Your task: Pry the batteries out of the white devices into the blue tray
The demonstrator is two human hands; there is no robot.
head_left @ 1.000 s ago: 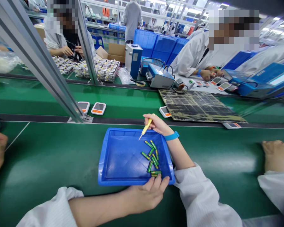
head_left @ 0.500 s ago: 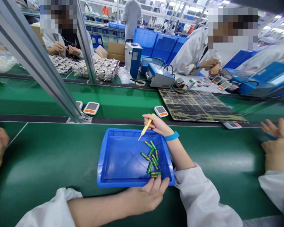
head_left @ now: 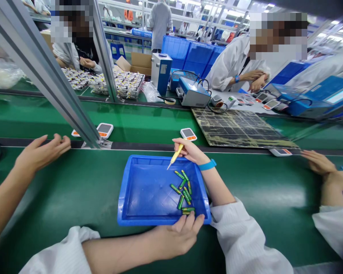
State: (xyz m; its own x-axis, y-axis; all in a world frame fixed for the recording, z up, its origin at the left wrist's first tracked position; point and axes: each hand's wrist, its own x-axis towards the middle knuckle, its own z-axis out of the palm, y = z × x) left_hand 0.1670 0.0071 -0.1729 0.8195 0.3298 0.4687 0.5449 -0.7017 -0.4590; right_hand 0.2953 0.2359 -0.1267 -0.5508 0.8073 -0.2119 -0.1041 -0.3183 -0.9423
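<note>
Head view: right hand [head_left: 191,151] pinches a yellow-handled pointed tool [head_left: 176,155] whose slip could scratch green batteries [head_left: 175,188] in the blue bin [head_left: 145,192]; left hand [head_left: 181,238] at near rim, grip unclear

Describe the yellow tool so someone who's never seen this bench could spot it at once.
On the green workbench, find the blue tray holding green batteries. At its far rim, the right hand, with a blue wristband, grips the yellow tool, tip angled down over the tray. Its slim yellow handle and fine point set it apart from the short green batteries.
</note>
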